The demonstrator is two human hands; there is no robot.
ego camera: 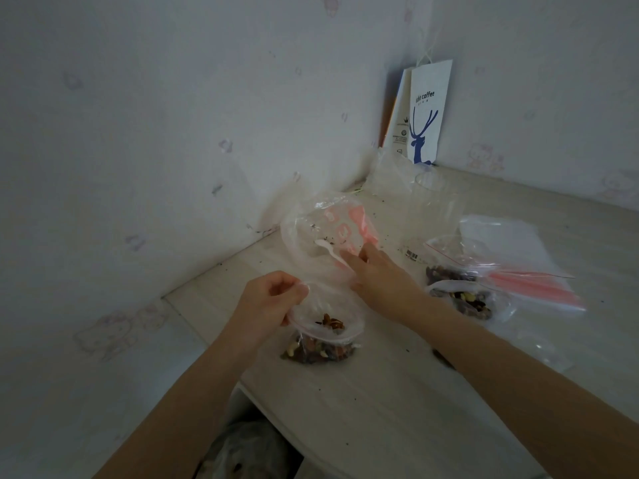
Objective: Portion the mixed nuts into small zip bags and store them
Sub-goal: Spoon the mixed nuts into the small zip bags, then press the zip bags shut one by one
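Pale wallpapered corner, light wood worktop [380,392] w/ crumbs. Left hand [273,300]: fingers pinch rim of 1 open small zip bag [340,335], part-full of nuts [318,352], on worktop. Behind it 1 big clear bag [304,219] w/ 1 white spoon [328,249] inside; right hand [378,278] fingers hold its handle. 1 paper coffee bag [428,112] in corner. Far right: 2 more filled zip bags [460,299], 1 stack of empties [511,243].

red-striped zip bag [325,326], white spoon [328,252]
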